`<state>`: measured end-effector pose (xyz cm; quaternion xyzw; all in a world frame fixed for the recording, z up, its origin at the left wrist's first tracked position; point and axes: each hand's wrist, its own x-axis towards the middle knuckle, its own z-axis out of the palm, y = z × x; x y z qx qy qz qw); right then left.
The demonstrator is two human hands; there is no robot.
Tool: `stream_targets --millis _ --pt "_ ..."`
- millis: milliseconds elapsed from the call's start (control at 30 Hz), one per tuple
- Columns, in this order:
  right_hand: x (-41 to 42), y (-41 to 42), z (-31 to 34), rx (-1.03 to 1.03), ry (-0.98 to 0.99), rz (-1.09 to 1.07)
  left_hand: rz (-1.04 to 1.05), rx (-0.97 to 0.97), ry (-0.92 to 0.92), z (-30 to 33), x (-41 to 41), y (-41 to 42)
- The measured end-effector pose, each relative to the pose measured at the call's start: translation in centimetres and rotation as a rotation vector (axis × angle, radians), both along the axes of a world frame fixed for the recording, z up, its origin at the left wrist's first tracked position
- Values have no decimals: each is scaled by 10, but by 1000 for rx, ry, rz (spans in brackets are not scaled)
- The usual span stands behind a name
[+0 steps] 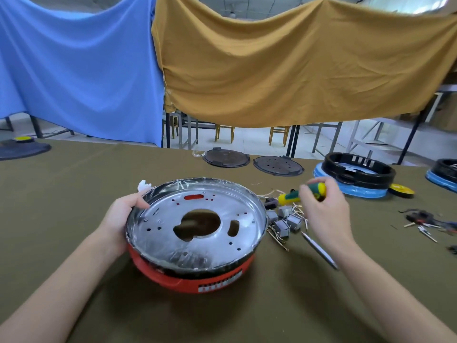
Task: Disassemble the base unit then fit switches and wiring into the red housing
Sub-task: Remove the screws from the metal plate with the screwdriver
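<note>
The red housing point(188, 277) sits on the olive table in front of me, topped by a round silver metal plate point(163, 233) with a black rim and several holes. My left hand point(123, 214) grips the plate's left rim. My right hand point(321, 206) holds a yellow and green screwdriver point(291, 197) by its handle, just right of the housing; its metal shaft point(320, 251) points down toward me. Several small grey switches point(284, 220) and thin wires point(278, 237) lie between the housing and my right hand.
Two dark round lids point(226, 158) point(278, 165) lie at the table's far edge. Black rings on blue bases point(356, 174) point(445, 177) stand at the right, with a yellow disc point(401, 190) and loose wiring point(425, 220). Blue and ochre cloths hang behind.
</note>
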<state>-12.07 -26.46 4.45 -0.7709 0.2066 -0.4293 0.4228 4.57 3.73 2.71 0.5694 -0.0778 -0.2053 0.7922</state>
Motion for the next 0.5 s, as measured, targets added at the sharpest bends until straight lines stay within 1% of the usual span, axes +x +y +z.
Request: stream_targets --millis 100,233,300,400,500 --pt "10 -9 19 30 -175 -15 -85 40 -51 1 -3 -4" --pt "28 -8 30 204 -352 14 -62 86 -67 -1 1 -4" --pt "34 -5 24 255 -394 24 -30 127 -47 -3 2 -5" --pt "39 -4 8 287 -418 27 35 188 52 -6 2 -6" --pt "43 -9 6 252 -401 7 70 227 62 -5 1 -8"
